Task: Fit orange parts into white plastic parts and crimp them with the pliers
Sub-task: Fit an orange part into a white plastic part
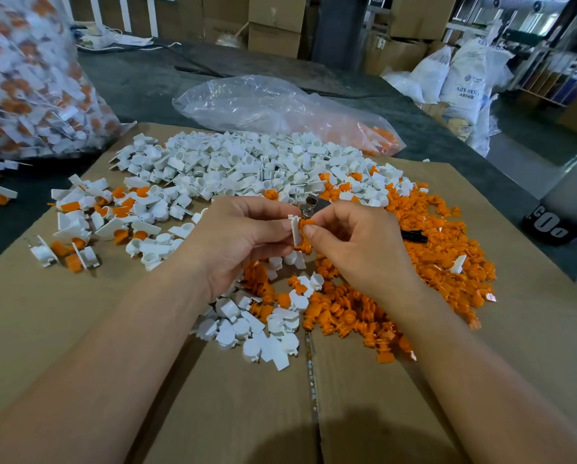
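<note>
My left hand pinches a white plastic part above the cardboard. My right hand pinches an orange part pressed against that white part. The metal jaws of the pliers show just behind my fingers, and a black handle tip lies on the orange pile to the right; the middle of the pliers is hidden by my right hand. A heap of white parts lies beyond my hands. Loose orange parts spread to the right and below.
Assembled white-and-orange pieces lie at the left of the flattened cardboard box. A full clear bag of finished pieces stands at far left. A nearly empty plastic bag lies behind the heap. Boxes and sacks stand further back.
</note>
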A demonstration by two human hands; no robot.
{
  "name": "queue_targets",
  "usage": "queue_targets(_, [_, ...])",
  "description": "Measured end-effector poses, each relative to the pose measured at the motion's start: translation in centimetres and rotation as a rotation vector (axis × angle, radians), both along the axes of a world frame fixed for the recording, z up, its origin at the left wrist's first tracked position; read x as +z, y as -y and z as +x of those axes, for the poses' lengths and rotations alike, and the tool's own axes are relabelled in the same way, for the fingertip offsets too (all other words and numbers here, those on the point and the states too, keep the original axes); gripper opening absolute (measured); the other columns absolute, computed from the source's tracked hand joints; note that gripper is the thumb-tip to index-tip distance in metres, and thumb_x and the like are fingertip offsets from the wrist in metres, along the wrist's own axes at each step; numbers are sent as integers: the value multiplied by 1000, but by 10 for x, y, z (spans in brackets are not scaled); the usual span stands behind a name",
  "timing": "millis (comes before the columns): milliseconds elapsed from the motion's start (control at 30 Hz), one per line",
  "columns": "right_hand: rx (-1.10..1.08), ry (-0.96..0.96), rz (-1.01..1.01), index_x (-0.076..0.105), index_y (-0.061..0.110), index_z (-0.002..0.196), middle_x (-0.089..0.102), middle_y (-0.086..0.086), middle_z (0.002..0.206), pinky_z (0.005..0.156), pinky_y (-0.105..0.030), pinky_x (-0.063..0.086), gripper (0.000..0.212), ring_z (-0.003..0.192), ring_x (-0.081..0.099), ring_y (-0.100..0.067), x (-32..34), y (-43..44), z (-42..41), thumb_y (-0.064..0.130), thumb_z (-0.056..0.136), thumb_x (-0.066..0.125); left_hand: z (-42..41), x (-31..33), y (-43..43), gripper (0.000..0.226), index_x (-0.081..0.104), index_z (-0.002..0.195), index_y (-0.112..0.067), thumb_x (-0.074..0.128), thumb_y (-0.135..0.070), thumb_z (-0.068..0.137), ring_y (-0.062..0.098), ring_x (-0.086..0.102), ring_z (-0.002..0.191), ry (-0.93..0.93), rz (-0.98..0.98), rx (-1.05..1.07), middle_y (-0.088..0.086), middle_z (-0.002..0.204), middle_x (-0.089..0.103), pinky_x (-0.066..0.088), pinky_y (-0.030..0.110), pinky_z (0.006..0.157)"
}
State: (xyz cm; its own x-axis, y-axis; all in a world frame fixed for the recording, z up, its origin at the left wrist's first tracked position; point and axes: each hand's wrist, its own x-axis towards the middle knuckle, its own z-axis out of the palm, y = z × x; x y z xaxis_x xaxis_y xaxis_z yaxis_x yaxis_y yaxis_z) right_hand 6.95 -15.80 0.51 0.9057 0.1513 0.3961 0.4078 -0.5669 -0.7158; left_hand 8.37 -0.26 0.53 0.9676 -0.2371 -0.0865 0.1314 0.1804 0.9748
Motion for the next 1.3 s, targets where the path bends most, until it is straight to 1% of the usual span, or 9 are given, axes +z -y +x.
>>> queue_targets(200, [3, -7, -82, 58, 24, 70, 55, 14, 58, 52, -9, 38, 17, 55, 52, 3, 1, 0, -1, 16, 84, 64, 0, -1, 0, 15, 70, 77, -7, 66, 1, 66, 14, 67, 59, 42, 29, 4, 6, 66, 70, 54, 18, 54])
queue_targets(367, [-4, 10, -136, 63, 17, 75, 55, 13, 59, 52, -11, 39, 10, 56, 51, 1, 0, 1, -1, 16, 85, 63, -2, -4, 1, 14, 69, 79, -6, 65, 4, 70, 16, 65, 55, 82, 69, 9, 9, 64, 69, 53, 19, 52])
queue_targets(500, [-13, 102, -197, 66, 10, 77, 49, 12, 55, 48, -13, 34, 8, 53, 47, -5, -1, 0, -2, 13, 84, 64, -2, -3, 1, 22, 69, 79, -5, 67, -8, 57, 15, 65, 54, 73, 25, 11, 9, 62, 68, 51, 18, 49])
queue_targets(667, [-10, 38, -107, 58, 22, 70, 53, 12, 56, 48, -15, 37, 17, 54, 50, -3, 0, 2, -2, 16, 84, 64, -3, -3, 2, 23, 71, 79, -8, 67, -10, 56, 18, 65, 57, 116, 38, 10, 11, 66, 69, 52, 19, 52])
queue_targets(767, [-19, 41, -137, 58, 22, 70, 52, 13, 55, 48, -13, 37, 16, 55, 50, -1, 0, 1, -3, 16, 84, 64, -3, -4, 2, 23, 71, 81, -8, 66, -9, 58, 18, 66, 59, 122, 49, 11, 10, 68, 70, 54, 20, 54])
queue_targets(867, [-34, 49, -109, 56, 26, 66, 51, 15, 53, 47, -12, 38, 21, 53, 51, 0, 0, 0, -3, 16, 83, 64, -4, -2, 3, 17, 71, 84, -6, 65, 0, 69, 22, 66, 64, 116, 64, 4, 13, 72, 71, 57, 26, 61])
queue_targets(967, [-55, 63, -74, 52, 31, 61, 49, 15, 49, 46, -12, 38, 30, 50, 51, 0, 1, 0, -3, 16, 82, 66, -5, 0, 5, 17, 71, 85, -2, 60, 8, 77, 19, 67, 66, 65, -12, -8, 14, 73, 71, 57, 22, 60])
queue_targets(1167, [4, 18, -39, 62, 21, 68, 57, 12, 56, 47, -12, 39, 15, 53, 54, -1, 1, 0, -3, 20, 80, 69, -5, -4, 7, 20, 74, 83, -16, 65, 1, 79, 20, 69, 76, 159, 106, 66, 7, 80, 73, 56, 22, 67])
queue_targets(1300, [33, 25, -36, 60, 29, 68, 63, 7, 64, 49, -17, 43, 15, 60, 57, -8, 0, -2, -3, 25, 78, 71, -4, -4, 5, 25, 75, 84, -17, 60, 2, 81, 25, 66, 75, 186, 151, 70, 5, 86, 74, 56, 26, 67])
